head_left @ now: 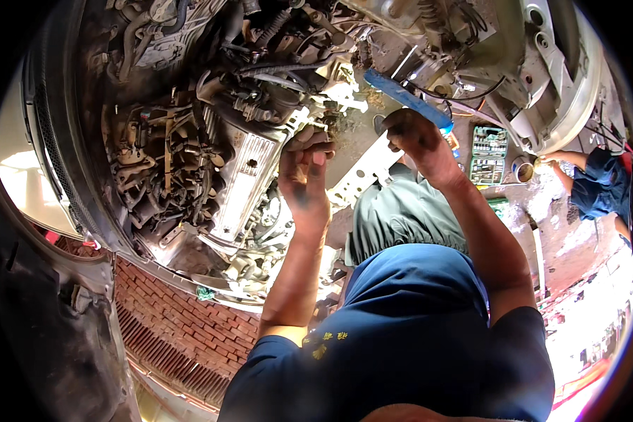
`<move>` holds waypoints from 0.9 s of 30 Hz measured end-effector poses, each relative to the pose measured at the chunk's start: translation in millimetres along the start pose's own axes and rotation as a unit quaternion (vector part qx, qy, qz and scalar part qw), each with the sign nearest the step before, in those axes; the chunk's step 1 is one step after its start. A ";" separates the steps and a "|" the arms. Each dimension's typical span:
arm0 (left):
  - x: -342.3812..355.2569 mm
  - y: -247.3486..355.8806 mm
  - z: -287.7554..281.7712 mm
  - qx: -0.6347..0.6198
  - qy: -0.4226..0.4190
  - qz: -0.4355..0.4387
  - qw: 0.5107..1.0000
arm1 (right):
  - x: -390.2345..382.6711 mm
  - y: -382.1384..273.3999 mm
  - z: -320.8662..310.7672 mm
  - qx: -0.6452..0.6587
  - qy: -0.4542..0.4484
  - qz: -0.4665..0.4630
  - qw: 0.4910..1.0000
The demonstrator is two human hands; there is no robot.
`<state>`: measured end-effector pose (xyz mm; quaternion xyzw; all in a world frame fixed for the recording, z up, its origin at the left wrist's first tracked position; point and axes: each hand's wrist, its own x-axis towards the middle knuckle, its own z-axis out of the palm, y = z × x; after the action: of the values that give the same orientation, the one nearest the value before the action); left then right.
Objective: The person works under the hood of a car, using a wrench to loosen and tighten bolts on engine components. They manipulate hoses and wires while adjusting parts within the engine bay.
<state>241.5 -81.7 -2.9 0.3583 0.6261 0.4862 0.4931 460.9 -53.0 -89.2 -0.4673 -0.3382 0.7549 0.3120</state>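
My left hand (306, 165) is raised beside the engine's silver ribbed cover (245, 184), its fingers curled in toward the thumb. Whatever they hold, if anything, is too small to make out. To its right, my right hand (416, 137) is closed with knuckles up, in front of a long blue bar (408, 97). At its fingertips a small round grey piece (379, 125) shows; I cannot tell whether the hand grips it. Below the hands a pale metal beam with holes (362, 174) crosses the car's front. Hoses and dirty engine parts (165, 165) fill the bay on the left.
An opened green tool case (489, 155) with sockets lies on the ground at right, beside a round can (522, 169). Another person in dark blue clothes (601, 184) reaches toward the can. A pale fender (577, 105) curves at upper right; brick paving (183, 316) lies lower left.
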 end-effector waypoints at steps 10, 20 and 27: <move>6.6 -50.8 22.5 -0.124 0.124 -0.153 0.972 | 50.7 -4.7 27.6 -0.139 -0.024 -0.018 0.990; 33.8 -54.0 26.8 0.031 0.138 -0.093 0.986 | 59.9 1.8 65.1 -0.295 0.042 -0.153 0.942; 24.5 -20.7 -2.6 -0.056 0.095 -0.115 0.987 | 84.9 1.9 -30.6 -0.340 0.144 -0.200 0.907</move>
<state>233.3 -65.2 -29.3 0.2076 0.6789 0.4927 0.5032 457.4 19.4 -142.9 -0.5707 -0.6126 0.4405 0.3241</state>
